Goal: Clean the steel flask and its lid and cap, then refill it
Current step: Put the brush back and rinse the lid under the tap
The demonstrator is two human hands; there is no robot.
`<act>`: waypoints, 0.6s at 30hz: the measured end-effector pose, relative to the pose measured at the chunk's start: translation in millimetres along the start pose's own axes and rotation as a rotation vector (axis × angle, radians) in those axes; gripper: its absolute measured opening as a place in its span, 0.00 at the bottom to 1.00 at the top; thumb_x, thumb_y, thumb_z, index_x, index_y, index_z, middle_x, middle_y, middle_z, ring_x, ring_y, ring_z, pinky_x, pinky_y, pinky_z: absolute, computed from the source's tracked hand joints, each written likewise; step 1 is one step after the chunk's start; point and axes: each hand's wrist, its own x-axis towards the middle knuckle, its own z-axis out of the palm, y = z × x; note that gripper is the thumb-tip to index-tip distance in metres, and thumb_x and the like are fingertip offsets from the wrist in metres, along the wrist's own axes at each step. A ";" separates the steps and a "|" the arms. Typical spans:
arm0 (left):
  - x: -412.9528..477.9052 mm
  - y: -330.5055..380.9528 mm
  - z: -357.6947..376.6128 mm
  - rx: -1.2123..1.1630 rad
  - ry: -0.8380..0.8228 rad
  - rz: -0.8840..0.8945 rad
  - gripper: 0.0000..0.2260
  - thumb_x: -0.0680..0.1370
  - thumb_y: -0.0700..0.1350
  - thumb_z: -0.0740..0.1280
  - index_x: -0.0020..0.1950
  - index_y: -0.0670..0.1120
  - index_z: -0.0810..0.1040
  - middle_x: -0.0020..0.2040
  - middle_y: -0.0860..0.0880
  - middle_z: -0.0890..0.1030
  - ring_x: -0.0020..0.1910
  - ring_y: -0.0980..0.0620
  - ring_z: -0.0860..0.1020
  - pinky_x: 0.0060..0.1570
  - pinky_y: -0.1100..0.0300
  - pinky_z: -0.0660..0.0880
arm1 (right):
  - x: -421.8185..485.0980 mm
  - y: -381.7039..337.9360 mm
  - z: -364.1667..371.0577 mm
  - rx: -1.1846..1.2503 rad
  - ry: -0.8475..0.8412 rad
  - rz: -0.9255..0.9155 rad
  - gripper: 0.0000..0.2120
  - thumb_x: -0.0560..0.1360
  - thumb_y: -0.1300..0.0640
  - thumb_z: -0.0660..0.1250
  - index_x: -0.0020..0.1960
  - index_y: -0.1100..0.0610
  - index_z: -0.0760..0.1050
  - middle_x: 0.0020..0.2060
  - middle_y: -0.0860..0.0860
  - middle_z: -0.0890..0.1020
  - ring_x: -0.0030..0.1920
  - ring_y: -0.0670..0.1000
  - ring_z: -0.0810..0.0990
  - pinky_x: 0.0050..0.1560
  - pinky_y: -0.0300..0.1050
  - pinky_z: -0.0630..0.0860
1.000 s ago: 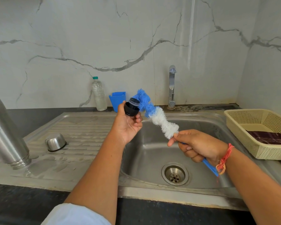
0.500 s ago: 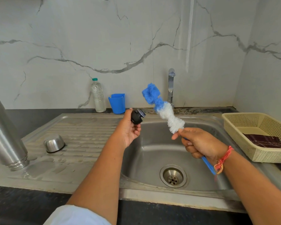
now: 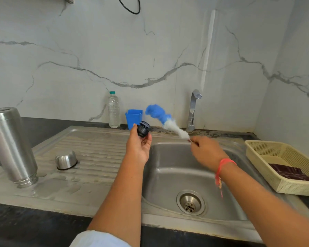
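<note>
My left hand (image 3: 139, 148) holds the black flask lid (image 3: 143, 129) up at the sink's back left corner, pinched between thumb and fingers. My right hand (image 3: 206, 151) grips the handle of a blue and white bottle brush (image 3: 165, 122), whose fluffy head points up and left, just right of the lid and apart from it. The steel flask (image 3: 11, 147) stands upside down on the wet drainboard at the far left. Its steel cap (image 3: 66, 160) rests mouth down on the drainboard ridges.
A steel sink basin (image 3: 177, 161) with a drain (image 3: 190, 202) lies below my hands. A tap (image 3: 193, 109) stands behind it. A plastic water bottle (image 3: 114, 110) and a blue cup (image 3: 133, 118) sit by the wall. A cream basket (image 3: 268, 157) holding a dark cloth is on the right.
The brush has come out of the lid and swung away toward the wall. My right hand moved back over the sink. My left hand lowered the lid slightly.
</note>
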 end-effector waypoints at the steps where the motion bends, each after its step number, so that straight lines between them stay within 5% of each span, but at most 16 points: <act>1: 0.5 1.9 -0.3 -0.025 -0.002 -0.007 0.13 0.81 0.51 0.71 0.58 0.43 0.78 0.56 0.40 0.78 0.53 0.47 0.78 0.51 0.58 0.81 | 12.3 -9.0 -2.6 -0.084 0.021 -0.025 0.11 0.79 0.60 0.58 0.51 0.56 0.80 0.45 0.58 0.84 0.43 0.60 0.78 0.41 0.47 0.71; 6: 6.2 10.0 -7.8 -0.171 0.033 -0.035 0.17 0.81 0.51 0.72 0.64 0.41 0.78 0.62 0.38 0.77 0.56 0.46 0.79 0.43 0.58 0.82 | 70.9 -62.5 -18.8 -0.454 0.145 -0.119 0.19 0.76 0.65 0.61 0.63 0.52 0.77 0.52 0.59 0.81 0.51 0.62 0.81 0.48 0.51 0.78; 11: 10.9 14.1 -14.4 -0.274 0.059 -0.070 0.18 0.81 0.50 0.72 0.65 0.40 0.76 0.64 0.38 0.77 0.59 0.46 0.79 0.52 0.55 0.82 | 132.9 -114.2 -30.6 -0.875 0.277 -0.208 0.16 0.76 0.66 0.61 0.59 0.53 0.79 0.52 0.55 0.82 0.55 0.60 0.80 0.48 0.50 0.71; 18: 18.8 9.3 -17.8 -0.345 0.094 -0.118 0.18 0.80 0.48 0.73 0.65 0.40 0.76 0.62 0.38 0.77 0.55 0.46 0.79 0.52 0.55 0.81 | 198.5 -163.3 -34.1 -1.077 0.370 -0.322 0.11 0.76 0.65 0.62 0.50 0.53 0.79 0.44 0.52 0.81 0.50 0.57 0.79 0.52 0.51 0.67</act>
